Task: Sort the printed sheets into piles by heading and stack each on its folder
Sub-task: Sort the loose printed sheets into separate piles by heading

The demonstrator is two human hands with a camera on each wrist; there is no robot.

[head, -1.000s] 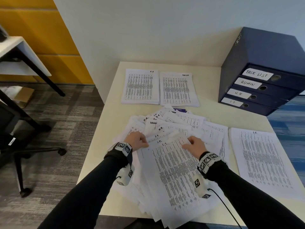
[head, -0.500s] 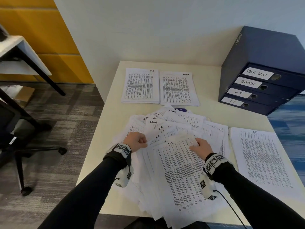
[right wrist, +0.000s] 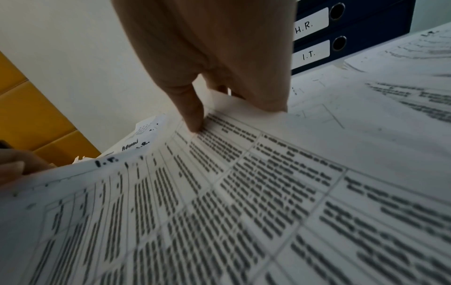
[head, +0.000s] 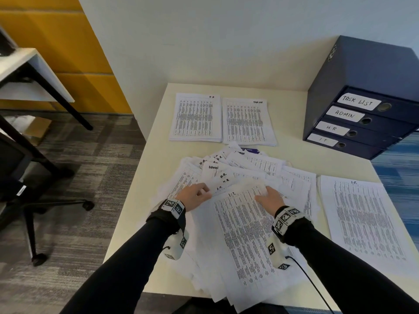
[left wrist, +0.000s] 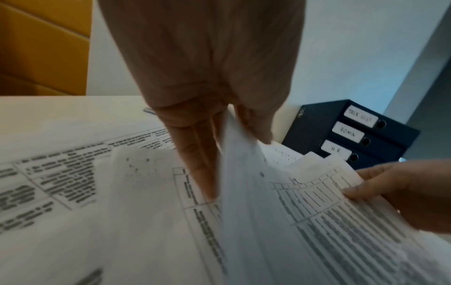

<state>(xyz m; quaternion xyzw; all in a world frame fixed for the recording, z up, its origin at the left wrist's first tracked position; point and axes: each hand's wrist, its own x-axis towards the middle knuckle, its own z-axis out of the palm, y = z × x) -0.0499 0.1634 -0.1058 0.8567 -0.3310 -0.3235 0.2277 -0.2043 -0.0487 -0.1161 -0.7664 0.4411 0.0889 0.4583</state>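
Since a second earlier both hands had drawn the I.T. sheet (head: 244, 225) nearer the desk's (head: 154, 155) front edge, left hand (head: 195, 196) and right hand (head: 268, 198) pinching its far corners; light, limp paper, likely best held by both.

Black sleeves (head: 127, 264), wristbands (head: 173, 206) with square black-and-white markers (cable at right).

Bare bench (head: 156, 159) lies open left of the left grip; the folder stack (head: 362, 98) blocks beyond the right grip.
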